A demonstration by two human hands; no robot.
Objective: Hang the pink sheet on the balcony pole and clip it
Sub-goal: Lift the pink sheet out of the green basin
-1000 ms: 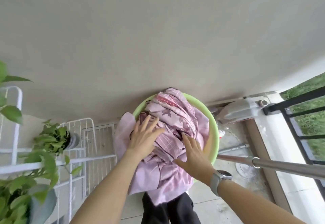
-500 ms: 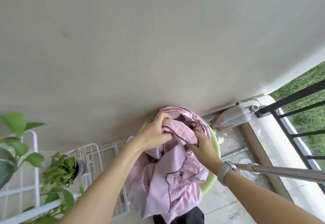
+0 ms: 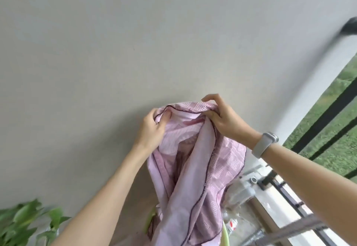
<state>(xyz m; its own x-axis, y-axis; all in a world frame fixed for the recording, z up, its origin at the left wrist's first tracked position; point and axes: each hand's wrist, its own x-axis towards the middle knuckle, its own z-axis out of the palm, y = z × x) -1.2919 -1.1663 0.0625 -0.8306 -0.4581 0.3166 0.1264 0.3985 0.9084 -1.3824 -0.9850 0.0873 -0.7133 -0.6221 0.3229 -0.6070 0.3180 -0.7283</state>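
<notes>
Pink sheet (image 3: pixel 195 168): top hem pinched by left hand (image 3: pixel 152 129) and right hand (image 3: pixel 222 118), bunched, raised from green basin (image 3: pixel 225 235); edge likely sought for pole (image 3: pixel 286 230).

No text, label, brand, number or sign can be read anywhere in the frame. The small white and red object (image 3: pixel 232 225) near the lower right, low beside the hanging cloth, may carry printing, but it is too blurred to make out. The watch (image 3: pixel 265 144) at right of centre shows only its band and case edge, with no display visible.
</notes>
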